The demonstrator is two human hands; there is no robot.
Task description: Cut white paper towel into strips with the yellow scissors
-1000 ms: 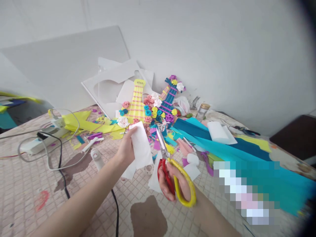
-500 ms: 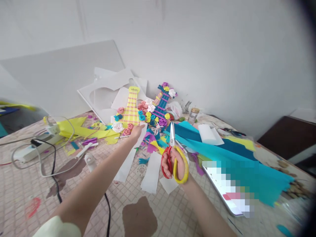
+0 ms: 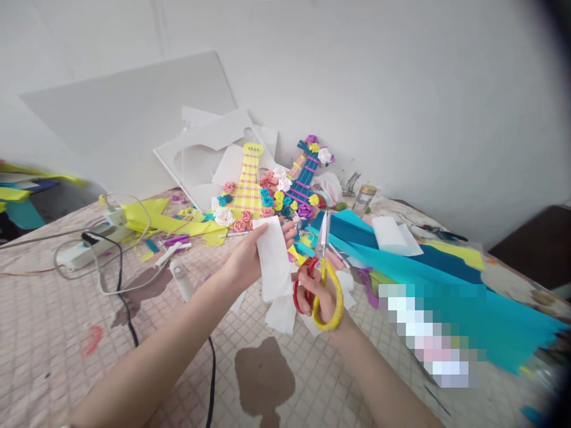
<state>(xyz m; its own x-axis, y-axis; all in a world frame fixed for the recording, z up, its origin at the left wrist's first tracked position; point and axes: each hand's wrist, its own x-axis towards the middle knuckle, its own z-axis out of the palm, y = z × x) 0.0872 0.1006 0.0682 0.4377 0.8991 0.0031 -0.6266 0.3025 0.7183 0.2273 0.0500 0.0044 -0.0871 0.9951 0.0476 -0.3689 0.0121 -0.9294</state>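
Note:
My left hand (image 3: 247, 255) holds a strip of white paper (image 3: 274, 261) upright, thumb on its near face and fingers behind it. My right hand (image 3: 319, 294) grips scissors (image 3: 325, 238) by their red and yellow handles. The blades point up and away and look nearly closed, just right of the strip. More white paper pieces (image 3: 282, 318) lie on the table under the hands. Behind them stand a yellow paper guitar shape (image 3: 250, 184) and a dark blue one (image 3: 306, 178), both trimmed with paper flowers.
Teal crepe paper (image 3: 401, 267) spreads across the right, with a pixelated phone-like object (image 3: 439, 345) on it. A white roll (image 3: 390, 233) and a glass jar (image 3: 364, 199) stand farther back. At left are a power strip (image 3: 91, 246), cables and a white glue gun-like tool (image 3: 181, 280).
My left hand has come nearer and turned, bringing the white strip into full view beside the scissors. The view has shifted slightly; my right hand still holds the scissors.

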